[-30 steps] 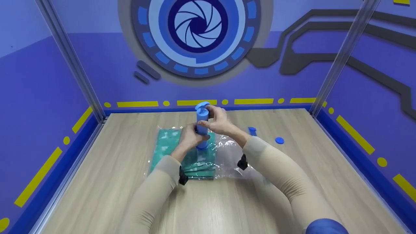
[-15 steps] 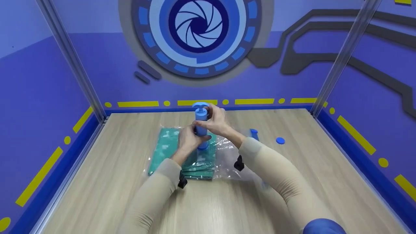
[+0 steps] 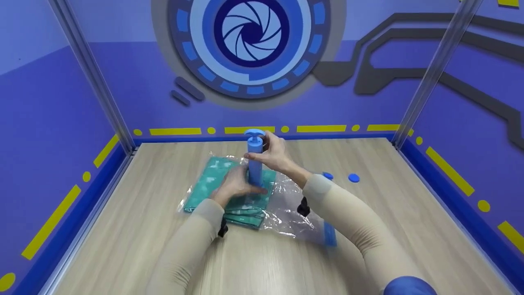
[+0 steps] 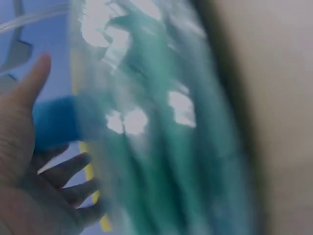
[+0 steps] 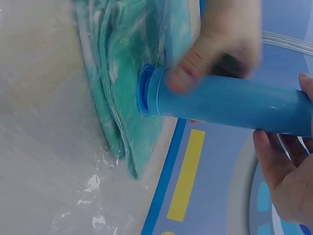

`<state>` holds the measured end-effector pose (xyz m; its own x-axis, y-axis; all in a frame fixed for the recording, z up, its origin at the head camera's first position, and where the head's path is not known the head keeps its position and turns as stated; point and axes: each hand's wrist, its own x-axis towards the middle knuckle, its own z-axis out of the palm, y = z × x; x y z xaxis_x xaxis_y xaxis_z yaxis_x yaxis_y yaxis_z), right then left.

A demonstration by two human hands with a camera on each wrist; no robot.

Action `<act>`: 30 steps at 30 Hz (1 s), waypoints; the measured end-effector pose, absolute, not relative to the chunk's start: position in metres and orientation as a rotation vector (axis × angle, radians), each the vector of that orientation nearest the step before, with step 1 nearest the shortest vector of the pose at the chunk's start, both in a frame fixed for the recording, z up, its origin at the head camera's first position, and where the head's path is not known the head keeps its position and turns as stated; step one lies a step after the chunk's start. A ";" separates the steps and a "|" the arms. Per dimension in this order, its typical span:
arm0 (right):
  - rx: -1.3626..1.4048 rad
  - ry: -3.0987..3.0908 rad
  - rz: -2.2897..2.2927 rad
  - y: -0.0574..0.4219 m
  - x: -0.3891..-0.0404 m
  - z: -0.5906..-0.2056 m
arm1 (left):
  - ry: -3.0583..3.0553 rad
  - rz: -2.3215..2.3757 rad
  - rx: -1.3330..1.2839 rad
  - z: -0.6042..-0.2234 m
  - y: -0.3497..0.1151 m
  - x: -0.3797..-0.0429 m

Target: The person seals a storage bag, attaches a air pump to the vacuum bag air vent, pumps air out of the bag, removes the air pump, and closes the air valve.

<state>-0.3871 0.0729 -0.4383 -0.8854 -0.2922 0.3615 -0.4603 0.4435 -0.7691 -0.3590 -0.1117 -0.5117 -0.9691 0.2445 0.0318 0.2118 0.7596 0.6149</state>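
Observation:
A blue hand pump (image 3: 255, 166) with a T-shaped handle (image 3: 254, 132) stands upright over a clear plastic bag (image 3: 292, 213) of folded green fabric (image 3: 213, 176). My right hand (image 3: 275, 152) grips the upper barrel, thumb in front. Low on the pump, my left hand (image 3: 234, 185) is spread around the base, its thumb pointing across the front. Extended, parted fingers (image 4: 68, 171) of that hand show in the left wrist view, beside the blurred bag. The right wrist view has the pump's end against a blue round valve (image 5: 145, 90) on the bag.
To the right on the wooden table (image 3: 123, 229) lie a blue round cap (image 3: 354, 178) and another small blue piece (image 3: 327, 175), partly behind the right forearm. A blue strip (image 3: 330, 234) edges the bag. Purple walls (image 3: 102, 90) enclose the back and sides.
My left hand has slid down the pump from mid-barrel to its base, and its fingers have loosened. The bag has turned, its right end swinging toward me. The right hand keeps its grip.

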 end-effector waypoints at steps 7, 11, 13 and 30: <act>0.690 -2.529 1.453 0.071 -0.389 -0.437 | 2.860 0.486 0.416 -0.530 -0.124 -0.355; 0.682 -2.555 1.427 0.070 -0.391 -0.436 | 2.854 0.416 0.360 -0.531 -0.120 -0.350; 0.671 -2.565 1.407 0.069 -0.392 -0.437 | 2.858 0.409 0.318 -0.531 -0.116 -0.348; 0.201 -2.479 1.161 0.055 -0.389 -0.449 | 2.907 0.478 -0.026 -0.532 -0.085 -0.336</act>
<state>-0.3887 0.0555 -0.4488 -0.9121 0.0362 0.4084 -0.2906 0.6457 -0.7062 -0.3362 -0.0852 -0.5322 -0.9807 0.0141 -0.1949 -0.0490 0.9477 0.3153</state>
